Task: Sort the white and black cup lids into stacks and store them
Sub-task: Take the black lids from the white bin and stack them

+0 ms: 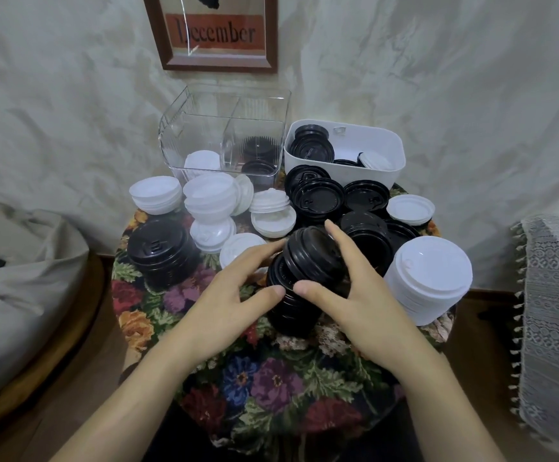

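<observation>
A leaning stack of black lids [308, 271] stands at the middle of the floral table. My left hand [238, 295] holds its left side and my right hand [354, 295] holds its right side, thumbs at the front. Another black stack [161, 255] stands at the left, and a tall white stack [428, 278] at the right. Loose white lids [211, 201] lie at the back left, loose black lids [338, 201] at the back right. The clear divided bin [224, 135] has white lids in its left half and black lids in its right half.
A white tub [388, 145] behind the loose lids contains black lids and one white lid. The small round table [271, 395] has a flowered cloth. A grey cushion [21, 278] lies to the left and a lace-covered thing [558, 311] to the right.
</observation>
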The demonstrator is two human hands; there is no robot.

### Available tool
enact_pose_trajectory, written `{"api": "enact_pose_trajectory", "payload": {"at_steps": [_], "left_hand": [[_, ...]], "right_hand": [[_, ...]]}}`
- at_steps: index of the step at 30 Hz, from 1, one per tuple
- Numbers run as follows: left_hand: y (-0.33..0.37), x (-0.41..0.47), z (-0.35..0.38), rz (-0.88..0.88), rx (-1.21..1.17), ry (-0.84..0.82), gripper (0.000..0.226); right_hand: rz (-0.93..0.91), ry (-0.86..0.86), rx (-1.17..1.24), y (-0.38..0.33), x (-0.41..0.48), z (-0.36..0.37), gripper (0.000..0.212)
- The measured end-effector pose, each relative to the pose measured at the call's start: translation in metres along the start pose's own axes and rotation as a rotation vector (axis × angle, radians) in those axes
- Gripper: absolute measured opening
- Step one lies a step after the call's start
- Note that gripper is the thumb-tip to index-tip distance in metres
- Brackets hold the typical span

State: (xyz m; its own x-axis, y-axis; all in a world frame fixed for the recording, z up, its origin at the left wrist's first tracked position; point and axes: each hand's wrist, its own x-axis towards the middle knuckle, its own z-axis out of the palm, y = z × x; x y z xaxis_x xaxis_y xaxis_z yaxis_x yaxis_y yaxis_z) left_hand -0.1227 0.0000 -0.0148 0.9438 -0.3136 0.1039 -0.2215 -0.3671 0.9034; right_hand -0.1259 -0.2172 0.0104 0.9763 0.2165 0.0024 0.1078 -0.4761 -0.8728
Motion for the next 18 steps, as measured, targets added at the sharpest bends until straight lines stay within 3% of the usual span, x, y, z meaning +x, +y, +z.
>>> {"api": "enact_pose_trajectory", "payload": {"at_steps": [6, 13, 18], "left_hand": [[0.001, 0.0, 0.008, -0.023, -0.019, -0.012, 0.072], [-0.008, -0.003, 0.016, -0.064, -0.054, 0.036, 0.07], [-0.009, -0.007, 0.019, -0.071, -0.063, 0.026, 0.069]], "right_hand": [[0.003, -0.003, 0.043, 0.004, -0.002, 0.0, 0.083], [-0.013, -0.006, 0.039, 0.008, -0.003, -0.002, 0.072], [-0.01, -0.017, 0.009, 0.009, -0.002, 0.002, 0.079]]}}
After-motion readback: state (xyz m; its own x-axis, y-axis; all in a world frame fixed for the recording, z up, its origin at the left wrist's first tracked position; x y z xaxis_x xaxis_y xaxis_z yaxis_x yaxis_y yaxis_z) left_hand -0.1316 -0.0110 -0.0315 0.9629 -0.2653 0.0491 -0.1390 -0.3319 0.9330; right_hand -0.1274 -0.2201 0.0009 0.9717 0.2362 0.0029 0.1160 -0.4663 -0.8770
